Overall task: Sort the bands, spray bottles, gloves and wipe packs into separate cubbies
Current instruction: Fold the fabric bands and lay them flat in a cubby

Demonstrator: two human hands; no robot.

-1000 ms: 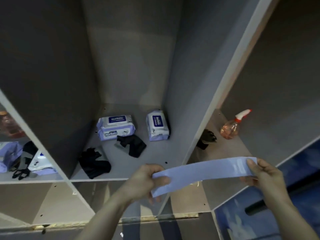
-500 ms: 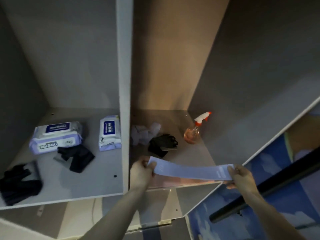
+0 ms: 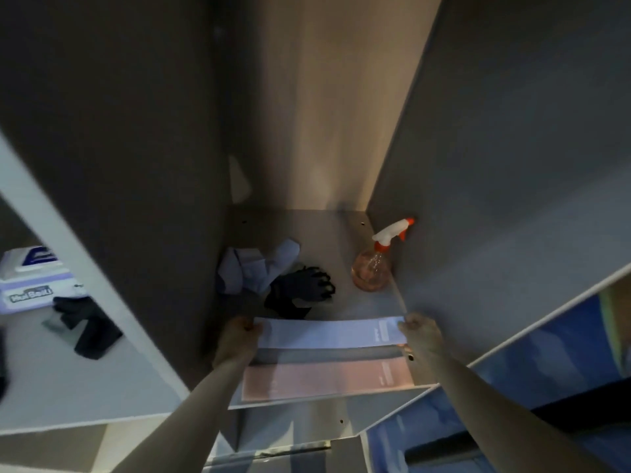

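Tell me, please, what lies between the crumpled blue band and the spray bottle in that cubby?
In the head view, a black glove lies between the crumpled blue band and the spray bottle.

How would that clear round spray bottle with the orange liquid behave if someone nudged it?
The clear round spray bottle would probably slide rather than tip: its body is squat and bulbous. The orange liquid likely adds weight low down. Its white trigger head sits against the cubby's right wall, so a push rightward would probably go nowhere.
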